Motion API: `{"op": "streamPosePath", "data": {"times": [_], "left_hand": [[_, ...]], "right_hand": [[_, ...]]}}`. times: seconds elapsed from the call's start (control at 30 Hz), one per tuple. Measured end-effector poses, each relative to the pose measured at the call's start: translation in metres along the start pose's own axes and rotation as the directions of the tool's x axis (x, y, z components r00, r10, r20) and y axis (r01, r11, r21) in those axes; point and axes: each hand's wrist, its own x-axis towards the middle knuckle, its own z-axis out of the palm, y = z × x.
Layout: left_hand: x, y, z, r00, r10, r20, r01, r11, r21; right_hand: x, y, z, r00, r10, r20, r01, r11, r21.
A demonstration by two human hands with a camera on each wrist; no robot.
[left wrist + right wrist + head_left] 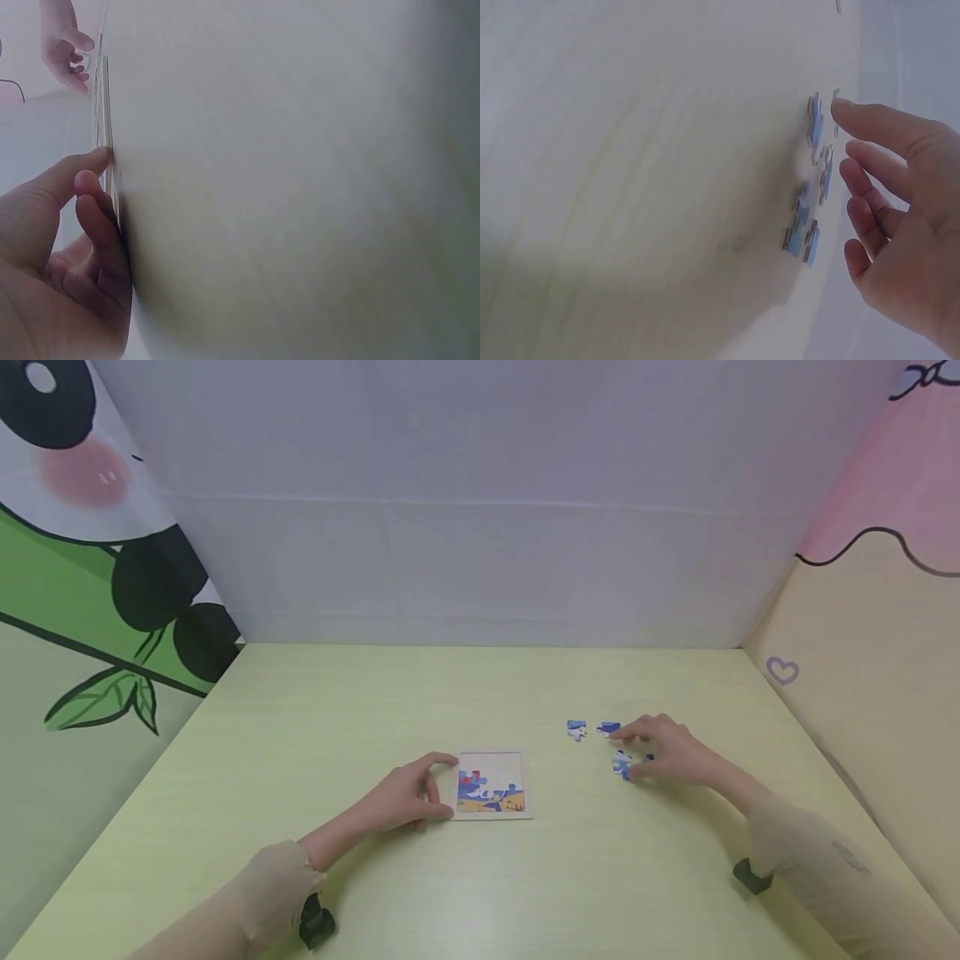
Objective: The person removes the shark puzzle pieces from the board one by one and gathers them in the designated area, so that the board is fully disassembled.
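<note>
A square jigsaw puzzle tray (529,785) with a pale rim lies on the table, its lower part filled with blue, red and tan pieces. My left hand (411,793) holds the tray's left edge, index finger at the upper corner and thumb at the lower. In the left wrist view, the left hand (75,247) lies low along the tabletop. My right hand (671,752) hovers over loose puzzle pieces, thumb and fingers apart with nothing between them. One blue and white piece (622,763) lies by its thumb, another piece (607,727) by its fingertips. Its fingers partly hide one more.
Another loose piece (576,730) lies left of the right hand, farther back than the tray. A pale wood-grain table (337,710) carries everything. A white sheet (480,560) closes off the back, and printed panels stand at both sides.
</note>
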Motion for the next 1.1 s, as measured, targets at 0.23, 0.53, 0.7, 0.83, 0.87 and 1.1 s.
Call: {"op": "streamPosePath", "data": {"times": [0.23, 0.53, 0.7, 0.83, 0.87, 1.1], "left_hand": [[0.002, -0.001, 0.001, 1.0, -0.014, -0.001, 0.014, 1.0, -0.002], [0.003, -0.003, 0.0, 1.0, -0.007, 0.005, 0.007, 1.0, -0.012], [0.003, -0.004, 0.0, 1.0, 0.005, 0.01, -0.005, 1.0, -0.017], [0.003, -0.004, 0.0, 1.0, 0.009, 0.012, -0.008, 1.0, -0.017], [0.003, -0.004, 0.0, 1.0, 0.008, 0.013, -0.008, 1.0, -0.017], [0.004, -0.003, -0.001, 1.0, -0.001, 0.013, 0.001, 1.0, -0.011]], "right_hand": [[0.015, -0.017, 0.002, 0.999, -0.038, -0.024, 0.039, 0.998, 0.042], [0.042, -0.042, 0.025, 0.995, -0.097, -0.039, 0.101, 0.988, 0.121], [0.056, -0.061, 0.04, 0.995, -0.1, -0.021, 0.102, 0.987, 0.122], [0.065, -0.077, 0.053, 0.995, -0.102, -0.012, 0.103, 0.985, 0.14], [0.067, -0.081, 0.057, 0.994, -0.105, -0.01, 0.105, 0.983, 0.147], [0.073, -0.103, 0.081, 0.994, -0.103, 0.017, 0.097, 0.969, 0.228]]}}
